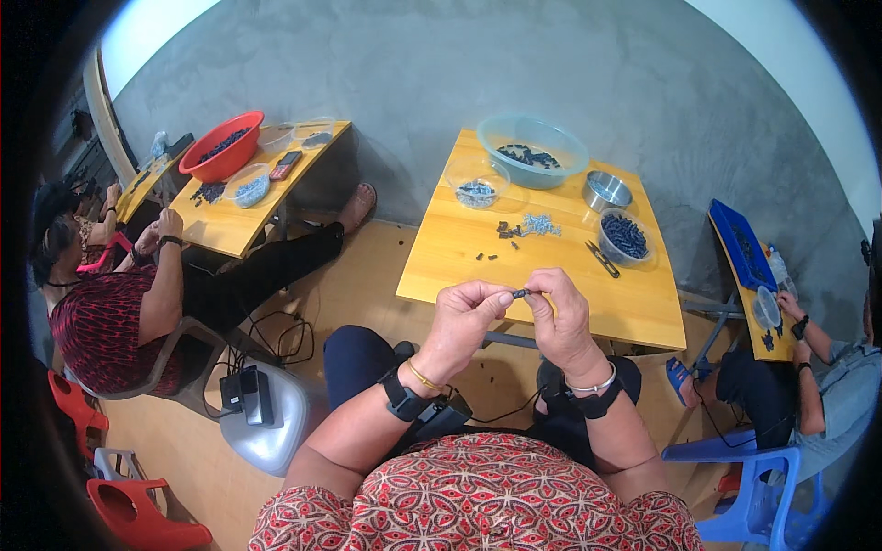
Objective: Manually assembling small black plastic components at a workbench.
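Between my two hands, above the near edge of the yellow table (432, 266), is a small black cylindrical part (521, 294). My left hand (469, 317) pinches one end with thumb and forefinger. The thumb and fingers of my right hand (562, 317) close on the other end. Beyond them lie a few loose black pieces (508, 230) and a small pile of light blue-grey pieces (542, 224). A pair of black thread snips (603, 259) rests to the right, beside a clear tub of dark parts (625, 236).
At the table's back stand a pale blue basin (574, 165) with black parts, a clear tub of light pieces (477, 191) and a metal bowl (607, 190). Co-workers sit at tables left and right. A grey stool (266, 441) and a blue chair (763, 491) are nearby.
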Tool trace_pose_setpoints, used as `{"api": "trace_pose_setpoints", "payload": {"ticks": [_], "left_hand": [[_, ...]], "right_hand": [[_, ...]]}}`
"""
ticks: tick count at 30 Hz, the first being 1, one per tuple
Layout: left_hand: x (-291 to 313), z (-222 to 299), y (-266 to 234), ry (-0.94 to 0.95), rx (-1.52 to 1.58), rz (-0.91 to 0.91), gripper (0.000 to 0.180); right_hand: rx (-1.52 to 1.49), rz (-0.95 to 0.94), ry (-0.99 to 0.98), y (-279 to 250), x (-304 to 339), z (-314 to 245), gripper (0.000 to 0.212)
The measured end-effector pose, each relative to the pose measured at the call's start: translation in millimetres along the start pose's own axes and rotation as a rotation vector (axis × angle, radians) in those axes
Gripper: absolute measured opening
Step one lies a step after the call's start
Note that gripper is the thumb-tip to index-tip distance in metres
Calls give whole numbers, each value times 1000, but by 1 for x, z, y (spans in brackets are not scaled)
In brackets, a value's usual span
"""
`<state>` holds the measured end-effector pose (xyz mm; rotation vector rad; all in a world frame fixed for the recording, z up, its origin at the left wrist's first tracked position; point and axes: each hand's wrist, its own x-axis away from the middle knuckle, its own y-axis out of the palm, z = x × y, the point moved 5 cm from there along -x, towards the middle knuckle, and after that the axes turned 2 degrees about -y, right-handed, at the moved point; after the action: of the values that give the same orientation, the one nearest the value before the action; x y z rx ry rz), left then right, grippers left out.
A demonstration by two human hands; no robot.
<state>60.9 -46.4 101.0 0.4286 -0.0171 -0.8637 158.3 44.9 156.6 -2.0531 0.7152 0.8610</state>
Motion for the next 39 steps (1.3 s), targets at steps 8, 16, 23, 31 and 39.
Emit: {"api": "trace_pose_setpoints", "payload": {"ticks": [8, 16, 23, 31, 39], "left_hand": [[-5, -7, 2, -94, -25, -15, 9], [-3, -53, -14, -472, 50, -76, 17], [-28, -64, -50, -381, 86, 68, 19], [-50, -78, -68, -403, 201, 122, 32], [-74, -82, -86, -400, 194, 160, 40]], "right_hand": [[-115, -25, 199, -4, 9, 16, 14], [150, -145, 228, -12, 40, 70, 12], [624, 101, 319, -128, -3, 184, 12], [328, -155, 460, -36, -13, 200, 8], [250, -442, 447, 41, -25, 216, 9]]}}
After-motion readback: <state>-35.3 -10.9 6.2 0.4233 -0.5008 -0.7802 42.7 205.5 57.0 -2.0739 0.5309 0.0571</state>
